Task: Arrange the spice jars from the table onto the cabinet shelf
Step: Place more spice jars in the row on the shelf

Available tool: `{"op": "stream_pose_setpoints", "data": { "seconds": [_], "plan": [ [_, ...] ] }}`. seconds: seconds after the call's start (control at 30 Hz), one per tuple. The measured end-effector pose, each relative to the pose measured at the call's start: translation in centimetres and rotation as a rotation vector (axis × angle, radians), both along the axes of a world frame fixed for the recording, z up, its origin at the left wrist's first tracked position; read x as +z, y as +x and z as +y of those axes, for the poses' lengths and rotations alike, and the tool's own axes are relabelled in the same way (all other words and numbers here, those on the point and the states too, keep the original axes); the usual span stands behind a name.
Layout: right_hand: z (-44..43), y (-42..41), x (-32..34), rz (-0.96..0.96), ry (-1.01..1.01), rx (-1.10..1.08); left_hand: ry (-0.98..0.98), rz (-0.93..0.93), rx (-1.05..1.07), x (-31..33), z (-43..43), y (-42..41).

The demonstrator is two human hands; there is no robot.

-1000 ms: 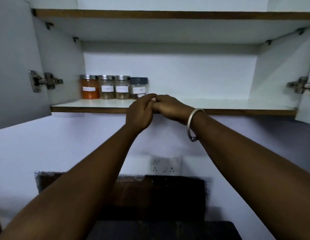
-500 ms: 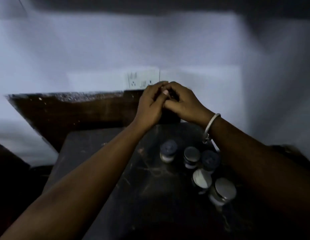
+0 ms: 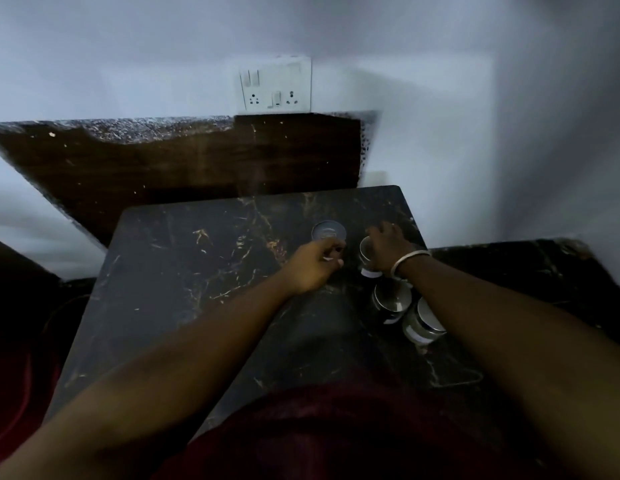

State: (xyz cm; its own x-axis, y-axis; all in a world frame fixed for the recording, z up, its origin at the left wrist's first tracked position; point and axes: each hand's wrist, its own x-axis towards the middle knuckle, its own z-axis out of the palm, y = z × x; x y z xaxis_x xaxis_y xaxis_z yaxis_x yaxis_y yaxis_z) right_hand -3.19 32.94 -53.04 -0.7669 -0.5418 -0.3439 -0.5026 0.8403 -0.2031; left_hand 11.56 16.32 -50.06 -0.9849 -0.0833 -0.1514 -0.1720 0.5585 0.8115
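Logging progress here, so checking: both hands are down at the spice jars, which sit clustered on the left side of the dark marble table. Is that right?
Not quite. The head view shows the spice jars clustered on the right side of the dark marble table, not the left. Both the left hand and right hand are down at them.

Four spice jars on the dark marbled table (image 3: 197, 271), all standing upright with lids on. Farthest out and to the left is the dark-lidded jar (image 3: 328, 233), its near edge hidden behind the left hand (image 3: 312, 268). Just right of it is the far silver-lidded jar (image 3: 366, 252), with a white label band low on its side, half covered by the right hand (image 3: 388, 245). Nearer comes the middle silver-lidded jar (image 3: 391, 299), and close beside it, nearest and rightmost, the near silver-lidded jar (image 3: 424, 323), also white-labelled.
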Motion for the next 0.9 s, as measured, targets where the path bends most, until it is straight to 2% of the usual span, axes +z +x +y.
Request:
{"op": "stream_pose_setpoints", "data": {
  "seconds": [0.17, 0.33, 0.47, 0.67, 0.9],
  "plan": [
    [-0.3, -0.8, -1.1, 0.009, 0.084, 0.098, 0.034, -0.063, 0.014, -0.2, -0.7, 0.4],
    [-1.8, -1.3, 1.1, 0.039, -0.062, 0.099, 0.135, -0.059, 0.041, -0.5, -1.8, 0.6],
    [-4.3, -2.0, 7.5, -0.102, -0.314, 0.050, 0.218, 0.035, 0.106, 1.3, -2.7, -0.2],
    [-6.8, 0.2, 17.2, -0.090, -0.787, 0.141, 0.447, 0.388, 0.239, 9.6, -3.4, -1.6],
    [-7.1, 4.7, 21.4, -0.290, -1.356, 0.202, 0.647, 0.671, 0.206, 15.7, -3.0, -0.7]
  ]
}}
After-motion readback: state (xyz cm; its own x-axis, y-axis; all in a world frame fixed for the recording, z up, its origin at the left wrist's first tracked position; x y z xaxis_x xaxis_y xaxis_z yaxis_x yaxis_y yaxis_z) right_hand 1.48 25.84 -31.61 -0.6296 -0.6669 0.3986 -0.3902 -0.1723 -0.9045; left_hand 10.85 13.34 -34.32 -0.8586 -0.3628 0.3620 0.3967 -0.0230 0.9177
